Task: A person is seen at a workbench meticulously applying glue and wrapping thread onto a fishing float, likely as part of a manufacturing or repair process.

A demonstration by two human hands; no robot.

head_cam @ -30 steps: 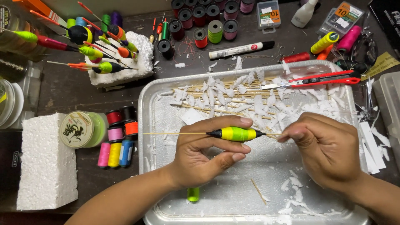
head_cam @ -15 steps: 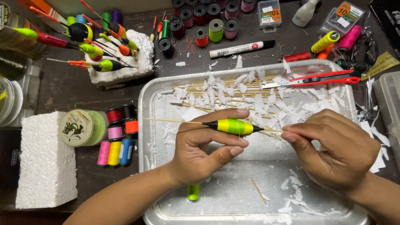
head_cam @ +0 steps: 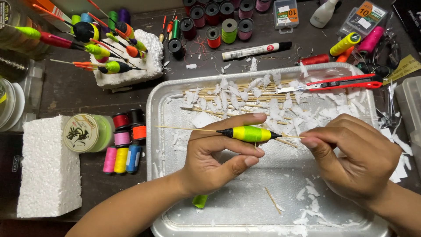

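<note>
Float (head_cam: 247,133) | pinched between left hand (head_cam: 210,160), right hand (head_cam: 355,158) | above tray (head_cam: 154,145) centre

2 hands (head_cam: 210,162) (head_cam: 355,158), 1 yellow-green fishing float (head_cam: 247,133), 1 metal tray (head_cam: 158,105), 2 foam blocks (head_cam: 48,166) (head_cam: 131,70), 1 red utility knife (head_cam: 337,83), 1 white marker (head_cam: 254,51), 6 small thread spools (head_cam: 125,145) at centre left.

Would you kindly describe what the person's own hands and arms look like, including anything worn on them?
Both forearms are bare as far as the picture shows; no sleeve is in view. The left hand and the right hand wear no gloves, and no rings, watch or bracelet show. The fingernails are short and unpainted. No markings are visible on either arm.
</note>
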